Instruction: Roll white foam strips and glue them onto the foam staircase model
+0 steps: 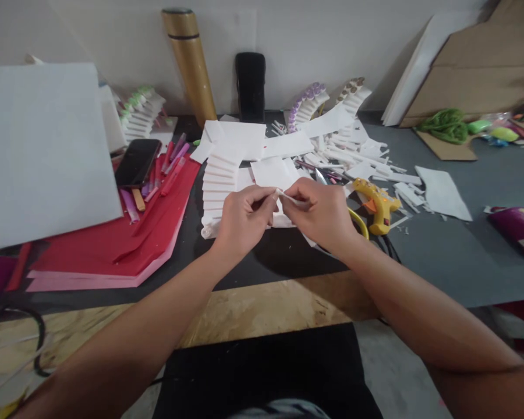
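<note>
My left hand [247, 220] and my right hand [322, 210] meet above the middle of the table. Between them is a thin white paper strip [280, 191], pinched by the thumb and fingers of each; its far part disappears into my right hand. Just left of my hands lies a curved, stepped white paper piece [219, 185] with a rolled end at the front. White paper sheets [274, 171] lie beneath and behind my fingers. Close to my right hand are a yellow hot glue gun [379, 205] and a pointed metal blade tip [320, 177], partly hidden.
Red and pink sheets [91, 256], markers [170, 169] and a phone [138, 164] lie left, beside a white board [48, 151]. A gold flask [191, 64] and black case [250, 84] stand behind. Paper scraps [358, 157] and a purple object [517, 228] are right.
</note>
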Available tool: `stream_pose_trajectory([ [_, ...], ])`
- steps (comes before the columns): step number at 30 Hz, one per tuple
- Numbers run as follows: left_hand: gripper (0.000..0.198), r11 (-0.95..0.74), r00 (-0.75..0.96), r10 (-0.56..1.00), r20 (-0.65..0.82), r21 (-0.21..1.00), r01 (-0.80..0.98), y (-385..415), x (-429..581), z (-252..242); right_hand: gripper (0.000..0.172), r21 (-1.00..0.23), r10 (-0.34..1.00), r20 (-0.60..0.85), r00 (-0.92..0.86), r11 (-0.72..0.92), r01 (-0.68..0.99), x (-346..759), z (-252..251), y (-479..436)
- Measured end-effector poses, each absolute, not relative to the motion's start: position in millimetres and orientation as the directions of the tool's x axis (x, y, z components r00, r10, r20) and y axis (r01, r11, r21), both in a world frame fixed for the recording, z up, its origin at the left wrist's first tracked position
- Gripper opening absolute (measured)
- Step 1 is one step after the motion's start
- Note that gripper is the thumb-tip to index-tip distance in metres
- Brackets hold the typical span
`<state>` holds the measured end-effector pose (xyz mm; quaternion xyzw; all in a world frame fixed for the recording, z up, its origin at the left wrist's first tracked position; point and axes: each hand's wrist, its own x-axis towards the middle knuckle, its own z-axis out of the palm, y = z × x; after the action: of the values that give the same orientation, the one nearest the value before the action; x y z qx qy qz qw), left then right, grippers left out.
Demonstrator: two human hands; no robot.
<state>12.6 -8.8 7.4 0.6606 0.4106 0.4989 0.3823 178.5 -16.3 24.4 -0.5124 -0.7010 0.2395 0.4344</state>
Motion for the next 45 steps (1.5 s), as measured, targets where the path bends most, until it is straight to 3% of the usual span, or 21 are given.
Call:
stream_pose_trajectory([
  [2, 0.018, -0.369, 0.167, 0.924, 0.345, 0.919, 0.143, -7.8, 12.7, 6.5, 0.021, -0.713, 0.905, 0.412, -0.106, 0.392, 0.581, 178.1, 24.0, -17.4],
  [3, 0.017, -0.374, 0.167, 0.922, 0.35, 0.917, 0.14, -6.8, 12.1, 6.3, 0.022, -0.763, 0.922, 0.37, -0.112, 0.37, 0.53, 178.5, 24.6, -16.8],
  [6, 0.016, -0.405, 0.167, 0.91, 0.38, 0.901, 0.157, -3.0, 8.7, 7.4, 0.035, -0.986, 0.983, 0.061, -0.172, 0.086, 0.14, 181.6, 28.4, -11.2],
  [9, 0.016, -0.432, 0.188, 0.897, 0.399, 0.881, 0.191, -0.6, 5.5, 8.7, 0.043, -0.964, 0.936, -0.193, -0.293, -0.237, -0.119, 185.7, 31.6, -5.0],
  [12, 0.016, -0.466, 0.208, 0.88, 0.427, 0.859, 0.211, -0.1, 3.7, 8.8, 0.037, -0.938, 0.903, -0.239, -0.358, -0.31, -0.155, 188.5, 32.1, -3.0],
  [23, 0.016, -0.47, 0.229, 0.874, 0.428, 0.865, 0.178, -0.9, 3.6, 7.7, 0.031, -0.963, 0.928, -0.217, -0.303, -0.254, -0.091, 188.8, 34.6, -5.2],
  [30, 0.016, -0.451, 0.211, 0.887, 0.41, 0.869, 0.206, -6.7, 9.1, 8.2, 0.02, -0.99, 0.98, -0.135, -0.147, -0.127, 0.062, 181.7, 36.0, -10.7],
  [35, 0.02, -0.583, 0.226, 0.812, 0.538, 0.736, 0.345, -9.9, 14.3, 5.5, 0.021, -0.968, 0.995, 0.097, -0.028, 0.101, 0.228, 175.0, 31.9, -16.7],
  [39, 0.025, -0.659, 0.258, 0.746, 0.614, 0.626, 0.416, -10.0, 14.5, 4.0, 0.026, -0.881, 0.957, 0.287, -0.047, 0.283, 0.378, 173.7, 28.6, -19.8],
  [42, 0.028, -0.675, 0.285, 0.722, 0.631, 0.551, 0.49, -10.0, 12.3, 4.6, 0.03, -0.854, 0.951, 0.288, -0.113, 0.308, 0.419, 173.8, 28.7, -22.2],
  [45, 0.028, -0.698, 0.34, 0.682, 0.648, 0.437, 0.567, -9.4, 9.4, 3.2, 0.032, -0.909, 0.968, 0.194, -0.16, 0.239, 0.342, 174.1, 28.6, -23.4],
])
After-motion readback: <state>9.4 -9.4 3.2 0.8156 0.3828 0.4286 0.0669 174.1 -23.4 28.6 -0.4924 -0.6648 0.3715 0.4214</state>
